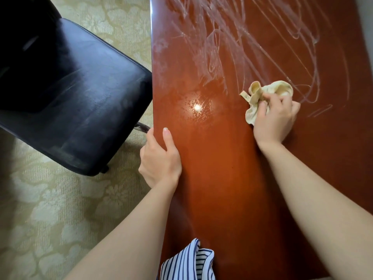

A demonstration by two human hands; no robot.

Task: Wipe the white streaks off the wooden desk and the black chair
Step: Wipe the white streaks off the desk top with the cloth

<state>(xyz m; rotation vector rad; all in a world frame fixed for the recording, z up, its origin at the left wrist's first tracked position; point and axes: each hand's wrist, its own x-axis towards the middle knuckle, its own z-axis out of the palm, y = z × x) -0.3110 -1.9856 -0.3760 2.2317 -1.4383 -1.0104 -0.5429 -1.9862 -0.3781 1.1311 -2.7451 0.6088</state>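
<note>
The reddish wooden desk [222, 178] runs up the middle of the head view. White streaks [252, 41] loop across its far half, while the near half is glossy with a light glare. My right hand [276, 120] grips a crumpled cream cloth [262, 93] and presses it on the desk at the near edge of the streaks. My left hand [161, 158] holds the desk's left edge, thumb on top and fingers curled over the side. The black chair [70, 93] stands left of the desk, with faint whitish smears on its seat.
Pale patterned carpet [50, 219] covers the floor to the left. A blue-and-white striped garment [187, 261] shows at the bottom edge. A chair leg [142, 127] pokes out close to the desk's edge near my left hand.
</note>
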